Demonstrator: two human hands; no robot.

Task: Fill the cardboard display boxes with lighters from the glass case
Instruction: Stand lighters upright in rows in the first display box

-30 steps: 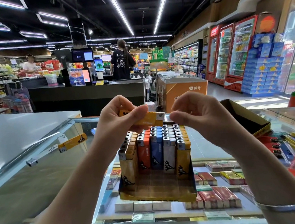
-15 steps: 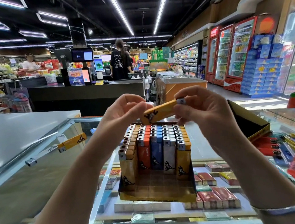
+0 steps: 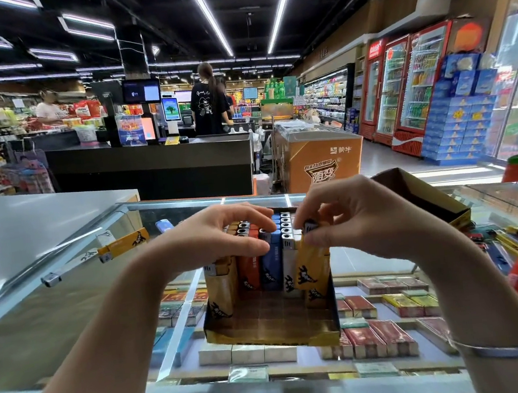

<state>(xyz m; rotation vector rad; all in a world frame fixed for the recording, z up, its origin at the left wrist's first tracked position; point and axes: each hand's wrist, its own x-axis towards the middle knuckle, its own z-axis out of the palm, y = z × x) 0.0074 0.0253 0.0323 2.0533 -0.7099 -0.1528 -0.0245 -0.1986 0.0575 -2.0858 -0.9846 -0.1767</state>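
A few loose lighters (image 3: 124, 245) are seen lying on the glass case (image 3: 54, 310) to the left, and more are heaped at the right edge beside an empty box (image 3: 425, 196). The cardboard display box (image 3: 271, 330) stands on the glass, packed upright with orange, red, blue and white rows — its front part bare. A yellow lighter (image 3: 310, 264) is pinched by the right hand (image 3: 357, 217) at the right-hand row; the left hand (image 3: 220, 233) is rested, fingers spread, on the lighter tops.
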